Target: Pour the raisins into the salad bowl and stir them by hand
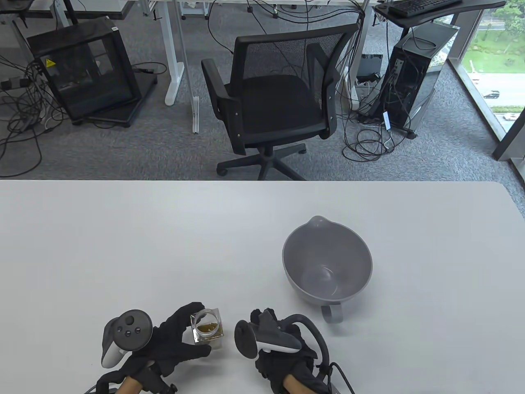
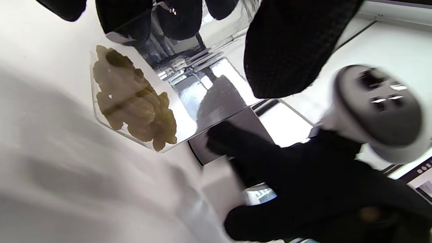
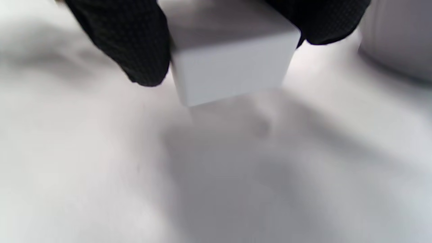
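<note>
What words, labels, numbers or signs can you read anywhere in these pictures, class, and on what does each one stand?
No text can be read as words or numbers.
Yellow triangular warning sign on the black cabinet: its symbol is too small to make out.
White sticker at the cabinet's top corner: too small to read.
Clear jar of raisins in the left hand: no label shows.
Grey bowl: no markings show.
White block in the right hand: blank.
</note>
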{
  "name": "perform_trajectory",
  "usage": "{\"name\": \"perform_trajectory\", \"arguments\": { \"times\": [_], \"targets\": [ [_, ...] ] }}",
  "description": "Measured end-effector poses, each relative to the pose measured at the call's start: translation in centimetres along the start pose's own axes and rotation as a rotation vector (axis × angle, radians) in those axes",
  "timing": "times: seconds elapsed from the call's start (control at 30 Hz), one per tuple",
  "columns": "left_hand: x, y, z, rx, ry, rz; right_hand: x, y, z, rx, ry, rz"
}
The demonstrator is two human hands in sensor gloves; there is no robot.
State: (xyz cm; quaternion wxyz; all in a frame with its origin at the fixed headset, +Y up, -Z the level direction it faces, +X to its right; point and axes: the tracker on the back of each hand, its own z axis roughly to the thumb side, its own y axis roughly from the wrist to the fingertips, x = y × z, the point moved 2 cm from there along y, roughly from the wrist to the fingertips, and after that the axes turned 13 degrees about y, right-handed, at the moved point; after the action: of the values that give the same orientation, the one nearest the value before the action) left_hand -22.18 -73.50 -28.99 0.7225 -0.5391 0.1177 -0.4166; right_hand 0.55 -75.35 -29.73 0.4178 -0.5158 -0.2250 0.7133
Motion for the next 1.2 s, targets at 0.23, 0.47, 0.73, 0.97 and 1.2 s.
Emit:
{"name": "perform_trajectory", "arguments": {
  "times": [0.23, 0.47, 0.73, 0.97, 1.2],
  "targets": [
    [0.1, 0.0, 0.0, 0.011, 0.022, -0.010, 3.8, -3.4, -1.5, 0.093, 0.283, -0.391],
    [0.2, 0.0, 0.1, 0.026, 0.028, -0.021, 6.7, -11.9, -11.1, -0.445, 0.721, -1.273],
    [0.6, 0.2, -0.6, 0.022, -0.018, -0.067, 0.4, -5.5, -18.7, -0.309, 1.605, -0.554],
    [1.4, 0.6, 0.2, 0.115, -0.079, -0.212, 3.2, -3.3, -15.5, 0.120, 1.489, -0.479],
    [1.3, 0.3, 0.6, 0.163, -0.139, -0.235, 4.2, 1.1, -9.6, 0.200, 1.378, -0.367]
  ]
}}
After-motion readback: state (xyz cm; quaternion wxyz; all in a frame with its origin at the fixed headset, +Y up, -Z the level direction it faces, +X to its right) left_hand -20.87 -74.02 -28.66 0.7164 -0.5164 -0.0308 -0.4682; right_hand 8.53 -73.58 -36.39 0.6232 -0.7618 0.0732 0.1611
